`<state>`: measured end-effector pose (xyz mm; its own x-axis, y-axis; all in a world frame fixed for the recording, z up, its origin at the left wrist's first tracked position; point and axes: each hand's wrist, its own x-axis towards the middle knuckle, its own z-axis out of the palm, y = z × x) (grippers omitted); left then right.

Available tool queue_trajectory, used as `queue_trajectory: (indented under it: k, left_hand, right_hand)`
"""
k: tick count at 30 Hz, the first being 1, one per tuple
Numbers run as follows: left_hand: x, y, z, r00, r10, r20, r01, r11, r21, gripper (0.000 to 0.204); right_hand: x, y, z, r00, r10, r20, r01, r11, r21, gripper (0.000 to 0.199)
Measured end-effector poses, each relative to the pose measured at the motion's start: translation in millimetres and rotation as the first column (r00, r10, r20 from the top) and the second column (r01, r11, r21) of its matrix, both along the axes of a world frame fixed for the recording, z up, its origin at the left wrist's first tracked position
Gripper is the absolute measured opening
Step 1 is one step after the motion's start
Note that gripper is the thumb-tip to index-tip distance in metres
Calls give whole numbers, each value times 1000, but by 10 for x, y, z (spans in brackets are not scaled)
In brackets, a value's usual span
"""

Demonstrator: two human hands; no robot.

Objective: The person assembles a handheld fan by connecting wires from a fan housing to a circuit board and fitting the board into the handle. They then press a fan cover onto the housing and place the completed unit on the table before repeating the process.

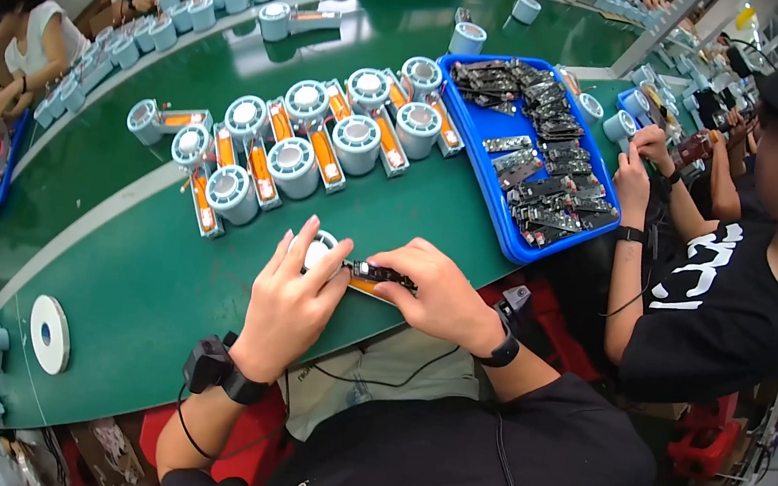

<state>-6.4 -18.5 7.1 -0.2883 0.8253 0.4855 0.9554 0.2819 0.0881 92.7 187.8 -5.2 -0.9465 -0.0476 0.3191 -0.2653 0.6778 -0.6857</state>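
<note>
Near the front edge of the counter (135, 326), a light-blue unit (318, 251) is gripped around its round head by the left hand (295, 287). A dark circuit board (369, 271) is pinched by the right hand (437, 291) over the unit's orange part.

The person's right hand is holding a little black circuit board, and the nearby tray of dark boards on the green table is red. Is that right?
Not quite: the head view shows that the tray is blue, not red. The right hand does hold a black circuit board.
</note>
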Motion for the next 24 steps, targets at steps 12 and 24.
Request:
queue_trajectory:
  k: [12,24]
  left_hand:
    - [-22,-32,-173,1000,-27,7,26,984,177,11]
    - [-171,13,32,975,-192,114,196,980,-28,10]
  right_hand:
    - [-49,-32,84,996,-10,90,10,1000,2,32]
    - [-38,201,-209,920,242,308,-11,801,-598,30]
